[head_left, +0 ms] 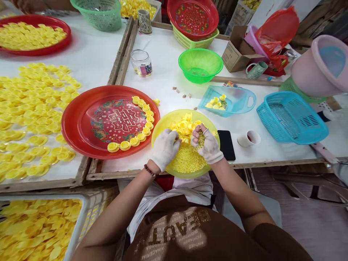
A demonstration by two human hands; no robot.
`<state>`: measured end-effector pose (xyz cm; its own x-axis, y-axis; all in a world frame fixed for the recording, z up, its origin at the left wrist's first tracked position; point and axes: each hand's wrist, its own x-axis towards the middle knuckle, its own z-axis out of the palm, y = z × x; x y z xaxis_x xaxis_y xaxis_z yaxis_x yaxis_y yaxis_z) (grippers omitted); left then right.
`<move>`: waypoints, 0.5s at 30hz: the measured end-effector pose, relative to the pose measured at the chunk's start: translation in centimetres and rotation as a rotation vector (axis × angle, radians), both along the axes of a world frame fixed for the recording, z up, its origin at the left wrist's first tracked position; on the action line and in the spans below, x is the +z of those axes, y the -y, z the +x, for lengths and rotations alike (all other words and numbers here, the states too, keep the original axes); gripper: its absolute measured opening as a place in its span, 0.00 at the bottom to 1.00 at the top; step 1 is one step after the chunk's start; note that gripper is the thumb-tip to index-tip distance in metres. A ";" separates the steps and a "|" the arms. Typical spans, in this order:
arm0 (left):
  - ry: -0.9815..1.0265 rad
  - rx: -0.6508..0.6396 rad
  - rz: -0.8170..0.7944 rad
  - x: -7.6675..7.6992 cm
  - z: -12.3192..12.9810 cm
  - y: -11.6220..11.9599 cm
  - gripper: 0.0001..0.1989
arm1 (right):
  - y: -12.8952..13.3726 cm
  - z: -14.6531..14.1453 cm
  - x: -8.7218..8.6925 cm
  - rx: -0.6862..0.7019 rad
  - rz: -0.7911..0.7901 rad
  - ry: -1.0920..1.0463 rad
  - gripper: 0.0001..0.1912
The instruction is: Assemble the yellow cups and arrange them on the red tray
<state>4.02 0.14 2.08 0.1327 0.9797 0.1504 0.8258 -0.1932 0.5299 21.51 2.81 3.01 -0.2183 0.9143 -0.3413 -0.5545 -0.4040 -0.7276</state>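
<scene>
A yellow bowl (156, 136) at the table's front edge holds small pale-yellow pellets (185, 159) and a heap of yellow ingot-shaped plastic pieces (186, 125). My left hand (166, 148), in a white fingertip-less glove, is over the bowl's left side. Its fingers are pinched together by the heap, and what lies between them is hidden. My right hand (210, 146), gloved alike, curls around a handful of pellets (201, 139) over the bowl's right side. Left of the bowl, a red tray (78, 123) carries a curved row of yellow pieces (141, 137) along its right rim.
A blue scoop-like tray (241, 101) with several yellow pieces, a black phone (227, 145), a paper cup (248, 139) and a blue basket (293, 116) stand to the right. A green bowl (200, 67) and glass jar (141, 63) are behind. Many yellow pieces (35, 98) cover the left table.
</scene>
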 end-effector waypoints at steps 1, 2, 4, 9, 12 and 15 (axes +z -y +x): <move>0.024 -0.005 0.008 -0.1 -0.1 0.5 0.02 | -0.2 -0.1 0.1 0.006 -0.015 -0.037 0.21; 0.061 -0.003 0.022 -0.2 -0.2 1.0 0.01 | -0.4 -0.2 0.3 0.013 -0.013 -0.060 0.20; 0.155 0.010 0.059 -0.3 -0.2 2.0 0.05 | -0.7 -0.8 0.5 0.024 0.029 -0.081 0.19; 0.289 0.004 0.104 -0.5 0.6 3.1 0.16 | -0.4 -3.3 1.8 -0.033 0.176 -0.044 0.20; 0.300 0.003 0.139 -1.0 1.1 3.0 0.18 | 0.2 -4.5 2.2 -0.085 0.247 0.003 0.20; 0.293 -0.006 0.177 -1.4 1.2 2.9 0.19 | 0.5 -4.9 2.0 -0.118 0.322 0.021 0.20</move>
<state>5.22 -2.72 0.70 0.0649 0.9343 0.3505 0.6422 -0.3080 0.7020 16.65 2.26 4.98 -0.1005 0.9944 -0.0338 -0.5676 -0.0852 -0.8189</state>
